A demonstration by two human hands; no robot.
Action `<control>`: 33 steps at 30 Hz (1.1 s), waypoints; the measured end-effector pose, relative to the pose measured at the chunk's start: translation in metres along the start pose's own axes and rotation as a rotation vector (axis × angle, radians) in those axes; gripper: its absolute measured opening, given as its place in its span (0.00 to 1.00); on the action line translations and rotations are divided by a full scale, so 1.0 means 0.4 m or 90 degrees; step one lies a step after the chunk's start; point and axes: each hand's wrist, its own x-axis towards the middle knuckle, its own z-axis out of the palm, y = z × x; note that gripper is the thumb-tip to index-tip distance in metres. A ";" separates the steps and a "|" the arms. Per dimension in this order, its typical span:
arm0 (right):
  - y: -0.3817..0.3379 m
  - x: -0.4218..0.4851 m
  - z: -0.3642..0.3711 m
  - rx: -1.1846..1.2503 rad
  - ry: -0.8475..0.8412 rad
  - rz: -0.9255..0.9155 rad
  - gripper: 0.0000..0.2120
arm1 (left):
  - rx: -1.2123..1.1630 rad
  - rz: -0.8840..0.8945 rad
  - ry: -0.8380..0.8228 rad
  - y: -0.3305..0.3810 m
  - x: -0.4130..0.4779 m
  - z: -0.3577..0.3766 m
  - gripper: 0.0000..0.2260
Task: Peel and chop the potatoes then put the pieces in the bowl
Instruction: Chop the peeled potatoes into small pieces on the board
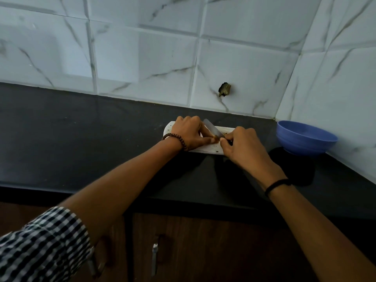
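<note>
A white chopping board (211,148) lies on the black counter near the back wall. My left hand (190,132) curls over a potato (215,136) on the board; only a small brownish bit of it shows between my hands. My right hand (242,144) grips the handle of a knife (212,128), whose blade slants up and to the left against the potato. A blue bowl (305,139) stands at the right, beside the side wall; what it holds is hidden.
The black counter (81,139) stretches far to the left. Tiled walls close the back and the right corner, with a dark hole (224,89) in one tile. Wooden cabinet doors with metal handles (154,259) sit below the counter edge.
</note>
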 end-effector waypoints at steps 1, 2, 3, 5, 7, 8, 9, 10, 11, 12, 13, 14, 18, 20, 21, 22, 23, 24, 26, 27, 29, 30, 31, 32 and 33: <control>-0.003 -0.003 -0.002 -0.014 -0.007 0.002 0.14 | 0.003 -0.001 -0.002 0.001 0.000 0.001 0.16; -0.006 -0.007 -0.002 -0.027 -0.011 0.000 0.14 | 0.008 -0.003 -0.004 0.001 0.000 0.001 0.16; -0.008 -0.013 -0.004 -0.041 -0.016 0.002 0.14 | 0.013 -0.004 -0.005 0.000 -0.001 0.001 0.18; -0.012 -0.029 -0.009 -0.065 -0.030 0.010 0.15 | 0.017 -0.006 -0.008 -0.002 -0.001 -0.002 0.17; -0.015 -0.046 -0.019 -0.084 -0.047 0.012 0.14 | 0.002 -0.004 -0.010 -0.001 -0.005 -0.007 0.13; -0.017 -0.053 -0.024 -0.093 -0.053 0.009 0.14 | -0.008 -0.003 -0.013 0.001 -0.007 -0.010 0.12; -0.019 -0.059 -0.030 -0.103 -0.059 0.004 0.14 | -0.015 -0.002 -0.016 0.002 -0.009 -0.012 0.11; -0.021 -0.062 -0.035 -0.113 -0.063 -0.001 0.14 | -0.022 -0.002 -0.019 0.004 -0.011 -0.012 0.11; -0.024 -0.063 -0.040 -0.120 -0.068 -0.004 0.14 | -0.029 -0.004 -0.020 0.004 -0.013 -0.013 0.11; -0.027 -0.065 -0.046 -0.124 -0.072 -0.007 0.14 | -0.037 -0.007 -0.023 0.004 -0.014 -0.014 0.11; -0.030 -0.066 -0.052 -0.126 -0.076 -0.008 0.13 | -0.043 -0.008 -0.024 0.003 -0.015 -0.015 0.10; -0.030 -0.068 -0.057 -0.125 -0.078 -0.009 0.13 | -0.050 -0.009 -0.025 0.002 -0.015 -0.015 0.10; -0.022 -0.078 -0.076 -0.115 -0.086 -0.015 0.13 | -0.069 -0.011 -0.023 -0.006 -0.008 -0.011 0.10; -0.017 -0.084 -0.090 -0.101 -0.108 -0.005 0.13 | -0.074 -0.009 -0.028 -0.010 -0.006 -0.008 0.10; -0.015 -0.087 -0.101 -0.090 -0.126 0.009 0.13 | -0.075 -0.006 -0.030 -0.012 -0.005 -0.007 0.10; -0.012 -0.092 -0.113 -0.071 -0.145 0.023 0.13 | -0.075 -0.003 -0.032 -0.013 -0.004 -0.005 0.10; -0.007 -0.097 -0.125 -0.043 -0.160 0.033 0.13 | -0.075 0.001 -0.032 -0.014 -0.003 -0.004 0.10; -0.001 -0.102 -0.136 -0.010 -0.167 0.039 0.13 | -0.073 0.005 -0.032 -0.015 -0.002 -0.002 0.11; 0.012 -0.112 -0.152 0.052 -0.161 0.052 0.14 | -0.058 0.013 -0.036 -0.015 0.002 -0.001 0.12; 0.017 -0.116 -0.156 0.081 -0.153 0.062 0.13 | -0.051 0.015 -0.043 -0.014 0.004 -0.001 0.13; 0.027 -0.116 -0.158 0.150 -0.134 0.090 0.11 | -0.048 0.008 -0.059 -0.014 0.008 0.002 0.17; 0.031 -0.113 -0.159 0.184 -0.123 0.105 0.10 | -0.049 0.005 -0.066 -0.013 0.009 0.003 0.19; 0.036 -0.109 -0.159 0.214 -0.113 0.119 0.10 | -0.047 0.006 -0.071 -0.012 0.010 0.004 0.20; 0.040 -0.104 -0.158 0.238 -0.106 0.131 0.10 | -0.043 0.009 -0.075 -0.010 0.010 0.004 0.20; 0.043 -0.100 -0.156 0.258 -0.101 0.140 0.11 | -0.037 0.016 -0.078 -0.008 0.008 0.004 0.21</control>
